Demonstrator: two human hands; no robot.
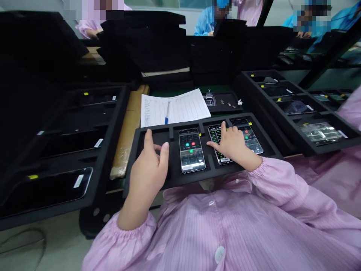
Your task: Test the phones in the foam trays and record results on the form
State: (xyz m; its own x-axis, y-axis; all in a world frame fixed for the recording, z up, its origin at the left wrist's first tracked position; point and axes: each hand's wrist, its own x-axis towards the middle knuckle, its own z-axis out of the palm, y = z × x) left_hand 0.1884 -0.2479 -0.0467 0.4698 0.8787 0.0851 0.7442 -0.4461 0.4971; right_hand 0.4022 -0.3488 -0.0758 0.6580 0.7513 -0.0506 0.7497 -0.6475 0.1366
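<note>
In front of me lies a black foam tray [176, 180] with compartments. A lit smartphone [192, 154] with red, cyan and green round icons rests in its second compartment from the left. My right hand [231, 142] is over another smartphone [224, 160], whose screen shows a grid with green marks; the index finger is stretched onto it near the top. Partly behind that hand, a third smartphone [255, 143] shows red and green icons. My left hand [149, 163] hovers over the leftmost compartment, thumb and index finger apart, holding nothing. What lies beneath it is hidden.
A printed sheet [183, 107] with a blue pen [166, 114] lies behind the tray. Left and right stand more foam trays [97, 188] [284, 130] with phones. A cardboard piece [126, 139] lies at left. Stacked black foam [160, 49] rises behind; people sit beyond.
</note>
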